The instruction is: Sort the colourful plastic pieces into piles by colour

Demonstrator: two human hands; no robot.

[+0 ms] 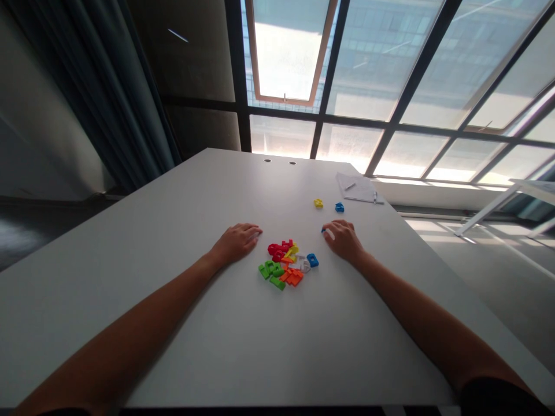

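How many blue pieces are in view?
3: a blue piece beside the pile, another near the paper, a third at the right hand. Others may be hidden.

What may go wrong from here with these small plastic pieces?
The right hand pinches a small blue piece, mostly hidden, which might slip unnoticed. The green pieces and orange pieces lie crowded, so lifting one may nudge others. White pieces on the pale table might be overlooked.

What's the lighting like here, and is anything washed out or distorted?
Head view: bright windows backlight the scene, some panes blown nearly white; same head view: the curtain sits in dimness, the picture's edges look stretched, and the small coloured pieces show little fine detail.
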